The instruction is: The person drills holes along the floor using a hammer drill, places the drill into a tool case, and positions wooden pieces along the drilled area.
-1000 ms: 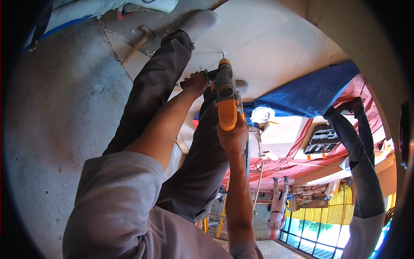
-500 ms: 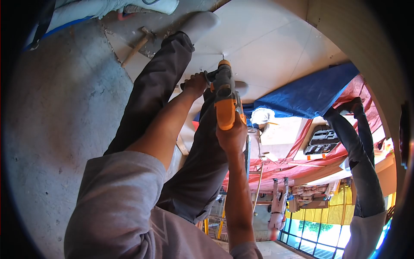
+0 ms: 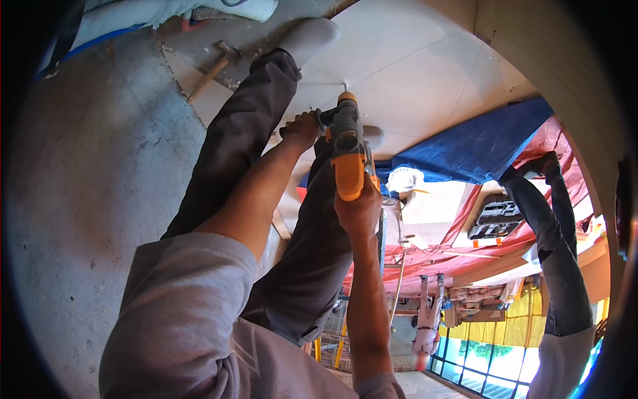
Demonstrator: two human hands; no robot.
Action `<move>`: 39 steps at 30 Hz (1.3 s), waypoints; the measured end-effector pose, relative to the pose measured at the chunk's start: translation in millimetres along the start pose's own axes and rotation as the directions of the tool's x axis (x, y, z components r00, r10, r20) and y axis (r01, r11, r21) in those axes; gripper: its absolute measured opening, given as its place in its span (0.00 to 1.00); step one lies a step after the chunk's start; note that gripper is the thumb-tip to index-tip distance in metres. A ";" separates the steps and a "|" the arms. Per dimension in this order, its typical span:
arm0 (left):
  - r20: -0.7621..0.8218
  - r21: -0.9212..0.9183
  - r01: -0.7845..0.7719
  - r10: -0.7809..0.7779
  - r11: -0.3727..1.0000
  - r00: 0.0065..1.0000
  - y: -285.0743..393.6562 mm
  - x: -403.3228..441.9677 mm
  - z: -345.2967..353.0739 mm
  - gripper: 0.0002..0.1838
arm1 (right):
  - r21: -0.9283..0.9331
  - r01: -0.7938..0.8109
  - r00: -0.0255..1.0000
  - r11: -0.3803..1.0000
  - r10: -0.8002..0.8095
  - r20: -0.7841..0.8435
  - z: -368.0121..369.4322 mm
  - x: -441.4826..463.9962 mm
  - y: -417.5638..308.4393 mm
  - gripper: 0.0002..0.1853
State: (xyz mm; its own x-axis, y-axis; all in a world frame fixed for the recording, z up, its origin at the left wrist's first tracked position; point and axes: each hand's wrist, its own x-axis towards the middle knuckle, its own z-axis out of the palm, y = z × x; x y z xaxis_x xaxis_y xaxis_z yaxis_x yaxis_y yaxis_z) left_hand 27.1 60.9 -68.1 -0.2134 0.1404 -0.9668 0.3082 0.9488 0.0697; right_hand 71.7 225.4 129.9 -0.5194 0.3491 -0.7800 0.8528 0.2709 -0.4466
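An orange and black hammer drill (image 3: pixel 349 169) points away from me, its thin bit against a large pale board (image 3: pixel 419 80). Dust or chips show around the bit's tip. My right hand (image 3: pixel 357 211) is wrapped round the rear handle, and the trigger finger is hidden from view. At the side handle near the front of the drill, my left hand (image 3: pixel 302 130) is closed in a grip. My shoes stand on either side of the drill, one partly hidden behind it.
A hammer (image 3: pixel 211 74) with a wooden handle lies by the board's edge on the grey concrete floor (image 3: pixel 100 173). Blue tarp (image 3: pixel 458 149) and red sheeting (image 3: pixel 458 263) spread to the right, with an open tool case (image 3: pixel 495 216). Another person (image 3: pixel 558 266) stands beyond; someone else is farther back.
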 end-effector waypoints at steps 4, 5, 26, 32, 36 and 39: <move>0.002 -0.085 0.006 -0.006 0.996 1.000 -0.6 -4.4 -0.6 0.14 | 0.008 0.022 1.000 1.000 -0.022 0.002 -3.9 -4.2 1.5 0.17; 0.006 -0.071 -0.001 0.001 0.997 1.000 -0.1 -9.7 1.6 0.14 | 0.018 0.008 1.000 1.000 -0.008 0.020 -7.9 -9.9 1.4 0.17; -0.271 -0.374 -0.432 0.349 0.821 0.897 65.7 -81.3 -74.1 0.18 | -0.028 0.056 0.998 0.998 -0.057 -0.041 -142.4 -67.9 -60.2 0.20; -0.212 -0.311 -0.253 0.193 0.916 0.958 70.0 -38.1 -77.6 0.19 | -0.084 0.124 0.992 0.989 -0.126 -0.016 -120.4 -19.7 -44.9 0.20; -0.216 -0.294 -0.227 0.167 0.929 0.962 70.1 -20.2 -59.2 0.25 | -0.111 0.141 0.990 0.984 -0.139 0.026 -113.9 3.7 -43.4 0.20; -0.202 -0.301 -0.202 0.145 0.932 0.969 74.2 -15.0 -51.0 0.23 | -0.131 0.158 0.987 0.979 -0.156 0.027 -111.4 12.9 -33.6 0.19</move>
State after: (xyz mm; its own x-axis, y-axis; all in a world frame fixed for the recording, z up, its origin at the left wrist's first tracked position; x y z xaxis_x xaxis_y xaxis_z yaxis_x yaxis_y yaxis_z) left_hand 5.9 143.6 -35.8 -0.3498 0.3304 -0.8767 0.0512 0.9411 0.3342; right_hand 30.1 320.7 183.7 -0.6441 0.2780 -0.7126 0.7453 0.4380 -0.5027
